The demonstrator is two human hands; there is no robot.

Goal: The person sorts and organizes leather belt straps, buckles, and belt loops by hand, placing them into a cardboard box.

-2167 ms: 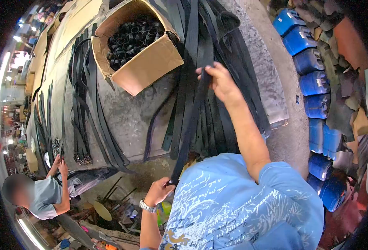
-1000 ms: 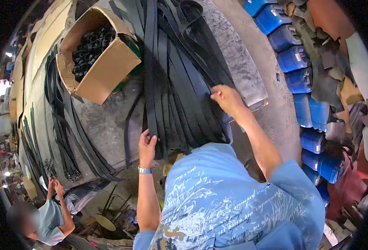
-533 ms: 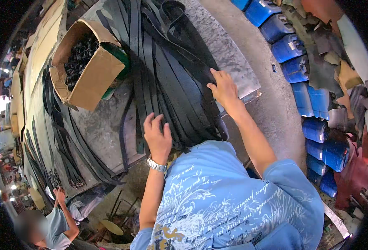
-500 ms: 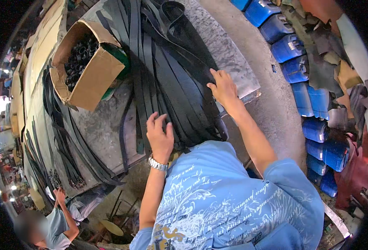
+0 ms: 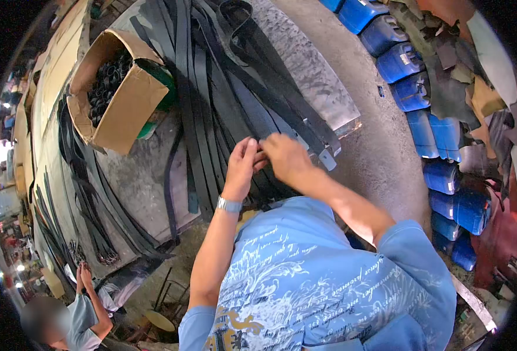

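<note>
Long black belt straps (image 5: 203, 111) lie in a thick bundle on the table in front of me. Over their near end, my left hand (image 5: 244, 169) has its fingers bent in a pinch. Close against it is my right hand (image 5: 288, 158), its fingers curled and slightly blurred. The fingertips meet, and whatever is between them is hidden or too dark to make out. To the right of my right hand, a few strap ends with pale, shiny tips (image 5: 327, 159) reach the table's edge.
A cardboard box (image 5: 132, 111) of small black loops stands left of the bundle. More dark straps (image 5: 86, 169) hang over the table's left part, where another person (image 5: 86, 316) works. Blue jerrycans (image 5: 411, 93) line the floor at right, beside leather scraps (image 5: 463, 82).
My right hand has moved left off the straps' right edge, and my left hand has shifted up and right to meet it. Both have closed. Pale-tipped strap ends now show at right.
</note>
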